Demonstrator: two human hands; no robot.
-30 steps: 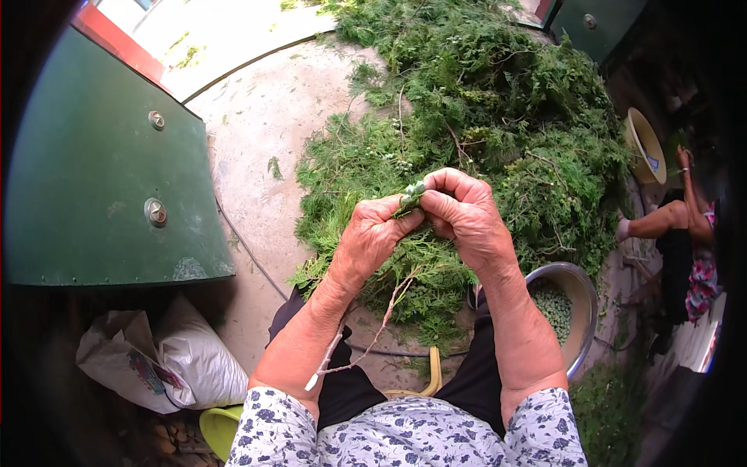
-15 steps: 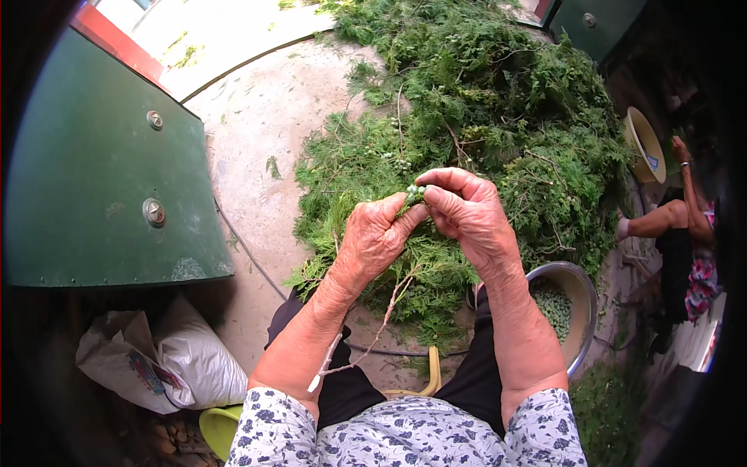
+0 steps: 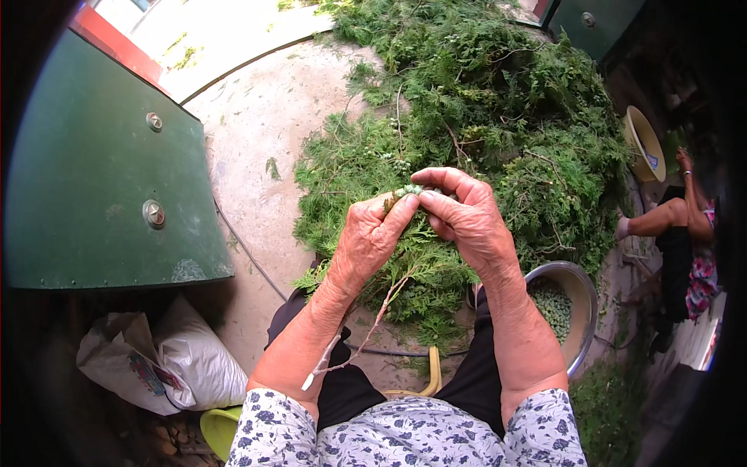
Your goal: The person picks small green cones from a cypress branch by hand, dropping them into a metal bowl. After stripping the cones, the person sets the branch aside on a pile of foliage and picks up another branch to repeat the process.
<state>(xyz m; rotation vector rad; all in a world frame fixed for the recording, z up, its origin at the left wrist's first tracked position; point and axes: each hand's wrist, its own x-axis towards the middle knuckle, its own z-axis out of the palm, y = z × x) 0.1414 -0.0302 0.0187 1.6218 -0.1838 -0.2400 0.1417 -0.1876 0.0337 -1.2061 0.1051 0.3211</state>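
Note:
My left hand is closed around an evergreen branch, whose bare, pale-ended stem hangs below it across my left forearm. Small pale green cones stick out at the fingertips, where both hands meet. My right hand pinches at these cones with thumb and forefinger, and its other fingers curl in behind. Beneath and beyond my hands lies a big heap of green evergreen branches. Beside my right forearm stands a metal basin holding many picked green cones.
A green metal cabinet stands at left, with white sacks and a yellow-green basin below it. A dark cable crosses the floor. At far right another person sits near a cream basin.
My left thumb has come up against the right fingertips at the cones, and the cones have shifted slightly left. The hanging stem has swung a little. The other person's hand has lowered.

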